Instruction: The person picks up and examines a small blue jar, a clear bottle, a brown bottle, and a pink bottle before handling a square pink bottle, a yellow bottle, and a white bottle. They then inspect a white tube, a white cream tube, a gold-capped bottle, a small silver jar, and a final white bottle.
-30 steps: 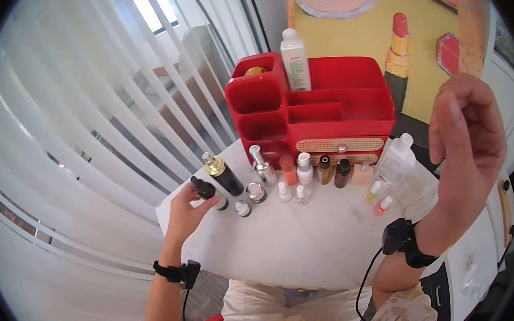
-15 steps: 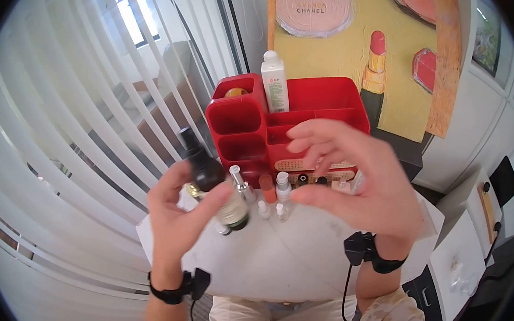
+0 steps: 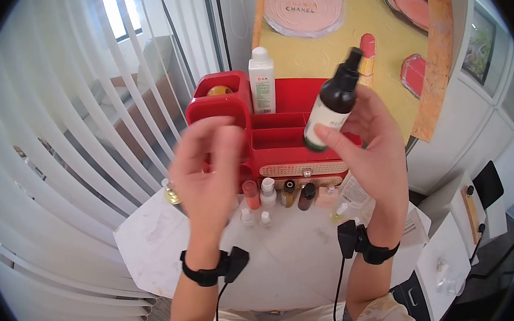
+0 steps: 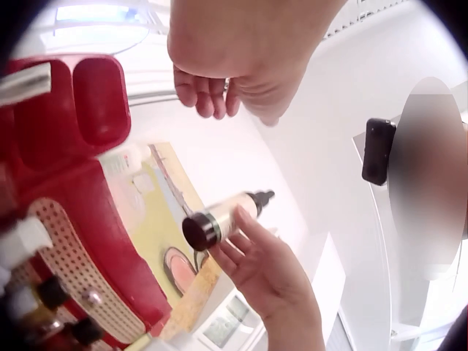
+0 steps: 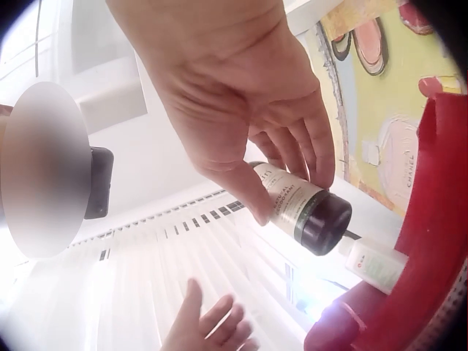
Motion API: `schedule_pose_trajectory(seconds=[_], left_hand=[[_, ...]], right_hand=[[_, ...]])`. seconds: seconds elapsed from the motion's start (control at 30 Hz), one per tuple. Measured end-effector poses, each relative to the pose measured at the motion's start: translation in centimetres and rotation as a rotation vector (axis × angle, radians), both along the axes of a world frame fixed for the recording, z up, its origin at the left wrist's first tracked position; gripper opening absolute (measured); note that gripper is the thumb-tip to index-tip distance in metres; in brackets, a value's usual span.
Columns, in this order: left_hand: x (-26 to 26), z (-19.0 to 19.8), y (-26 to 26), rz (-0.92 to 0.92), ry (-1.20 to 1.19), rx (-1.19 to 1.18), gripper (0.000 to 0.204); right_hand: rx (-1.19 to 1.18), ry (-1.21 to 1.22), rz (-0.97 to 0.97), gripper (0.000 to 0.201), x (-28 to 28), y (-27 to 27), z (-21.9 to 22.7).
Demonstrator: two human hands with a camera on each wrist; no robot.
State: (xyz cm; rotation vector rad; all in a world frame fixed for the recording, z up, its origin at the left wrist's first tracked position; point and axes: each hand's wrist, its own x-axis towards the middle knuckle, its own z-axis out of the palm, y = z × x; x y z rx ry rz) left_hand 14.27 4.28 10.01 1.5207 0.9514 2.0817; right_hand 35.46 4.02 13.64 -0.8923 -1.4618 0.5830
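Observation:
My right hand (image 3: 378, 144) holds a dark spray bottle (image 3: 329, 114) with a pale label, thumb across the front and fingers behind. The bottle is raised over the right part of the red organizer (image 3: 297, 93), its black spray top tilted up to the right. In the right wrist view the dark base of the spray bottle (image 5: 325, 223) points toward the organizer. My left hand (image 3: 206, 177) is in the air before the organizer's left compartments, holding nothing, its fingers loosely bent. It hides part of the bottles behind it.
A white bottle (image 3: 263, 86) stands in the organizer. Along its front are an orange tube (image 3: 251, 195), a white pump bottle (image 3: 268, 192), a dark bottle (image 3: 306, 197) and several small ones. A gold-topped bottle (image 3: 171, 193) is at the left edge, near vertical blinds (image 3: 75, 176).
My left hand lifted the spray bottle from the table's left side and it passed to my right hand, which moved in from the right. The left hand has let go.

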Motion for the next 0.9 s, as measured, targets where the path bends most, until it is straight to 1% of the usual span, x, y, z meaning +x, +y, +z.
schedule_pose_trajectory(seconds=[0.03, 0.1, 0.17, 0.27, 0.37, 0.43, 0.47, 0.53, 0.63, 0.77, 0.87, 0.9], left_hand=[[-1.7, -0.6, 0.3, 0.099, -0.050, 0.081, 0.014], [-5.4, -1.6, 0.5, 0.266, -0.171, 0.174, 0.027], [-8.3, -1.6, 0.6, 0.363, -0.309, 0.169, 0.040], [-12.7, -2.8, 1.7, 0.231, -0.678, 0.149, 0.042], [-16.1, -5.5, 2.8, -0.245, -1.047, 0.081, 0.047], [-18.8, -9.4, 4.2, -0.627, -1.208, 0.140, 0.048], [-19.6, -10.9, 4.8, -0.823, -1.274, 0.178, 0.048], [-20.2, -11.9, 5.1, -0.786, -1.267, 0.185, 0.049], [-20.4, -12.9, 4.9, -0.693, -1.330, 0.159, 0.052], [-20.5, -13.6, 5.1, -0.640, -1.374, 0.120, 0.054], [-20.6, -14.4, 5.6, -0.625, -1.414, 0.095, 0.056], [-20.7, -14.6, 5.7, -0.619, -1.428, 0.090, 0.056]], right_hand=[[0.018, 0.022, -0.039, 0.056, 0.1, 0.3, -0.1], [0.057, 0.060, -0.116, 0.055, 0.2, 0.7, -0.2], [0.086, 0.093, -0.108, 0.049, 0.3, 1.1, -0.4], [0.108, 0.125, -0.115, 0.048, -0.1, 1.6, -0.6], [0.159, 0.127, -0.125, 0.050, -0.8, 2.1, -1.0], [0.183, 0.148, -0.110, 0.051, -1.5, 2.3, -1.4], [0.173, 0.121, -0.132, 0.051, -1.7, 2.5, -1.6], [0.156, 0.068, -0.168, 0.052, -1.9, 3.1, -1.8], [0.138, -0.110, -0.195, 0.051, -2.2, 5.1, -1.1], [0.161, -0.245, -0.225, 0.053, -1.5, 10.7, -1.6], [0.069, -0.437, -0.312, 0.057, -0.7, 14.0, -1.9], [0.045, -0.449, -0.312, 0.057, -0.8, 14.4, -1.8]])
